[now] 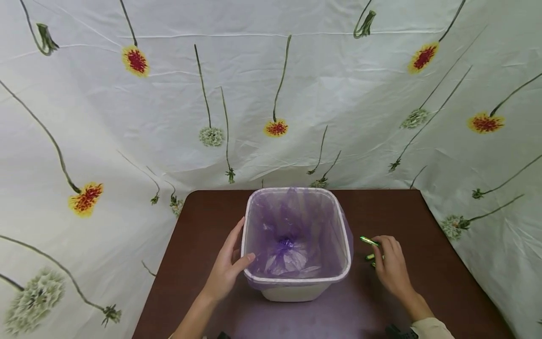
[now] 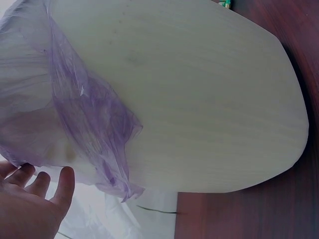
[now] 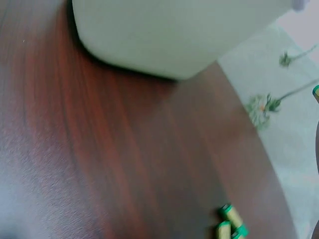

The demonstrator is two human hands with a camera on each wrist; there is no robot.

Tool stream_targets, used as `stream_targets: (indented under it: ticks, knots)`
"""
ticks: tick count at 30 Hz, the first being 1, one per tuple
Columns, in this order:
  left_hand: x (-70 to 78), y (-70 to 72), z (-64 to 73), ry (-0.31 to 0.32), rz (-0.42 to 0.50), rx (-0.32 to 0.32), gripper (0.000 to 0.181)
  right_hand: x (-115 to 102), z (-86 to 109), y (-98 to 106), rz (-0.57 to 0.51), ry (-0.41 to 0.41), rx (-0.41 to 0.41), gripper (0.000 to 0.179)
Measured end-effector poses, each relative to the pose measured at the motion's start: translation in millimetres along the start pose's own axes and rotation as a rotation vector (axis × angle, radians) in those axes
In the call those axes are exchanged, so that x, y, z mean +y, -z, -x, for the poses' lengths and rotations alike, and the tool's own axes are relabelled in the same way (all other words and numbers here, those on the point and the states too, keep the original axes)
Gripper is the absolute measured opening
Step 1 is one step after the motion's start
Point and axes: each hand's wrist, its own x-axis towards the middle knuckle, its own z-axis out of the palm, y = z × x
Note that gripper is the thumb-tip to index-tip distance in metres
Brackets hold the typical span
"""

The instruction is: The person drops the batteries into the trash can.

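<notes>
Head view shows the left hand (image 1: 230,268) gripping the bin (image 1: 292,294), its thumb hooked over the near left part of the rim and its other fingers along the outer wall. A purple liner (image 1: 296,212) covers the inside, to the right of that thumb, and folds over the rim; in the left wrist view, its loose edge meets the fingertips (image 2: 65,189).

The right hand (image 1: 391,268) pinches one green-and-gold battery (image 1: 369,240) by its right end, so most of it sticks out leftward past the fingertips. Loose batteries (image 1: 370,257) lie on the table (image 1: 406,212) just left of the thumb; how many is hard to tell, as they overlap.

The step in hand looks like picking up one battery while the bin is steadied. The next move seems to call for a firm pinch, since little of the battery is held, and for lifting clear of the loose ones. The bin stands left of the right fingers, with bare table between.
</notes>
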Motion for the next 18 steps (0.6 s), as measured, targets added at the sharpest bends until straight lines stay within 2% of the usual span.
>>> stream_targets:
  ticks: [6,11,18]
  knots:
    - [0.7,-1.9,0.3,-0.002,0.005,0.005,0.079,-9.2,-18.4,7.0,-0.014,0.017,0.033,0.029]
    - [2.1,-2.4,0.3,-0.021,-0.009,0.009,0.079,-12.6,-31.6,15.2,-0.044,0.011,0.023,0.031]
    - [1.9,-2.2,0.1,-0.031,-0.019,0.012,0.079,-19.7,-55.9,27.9,-0.104,0.043,0.01,0.031]
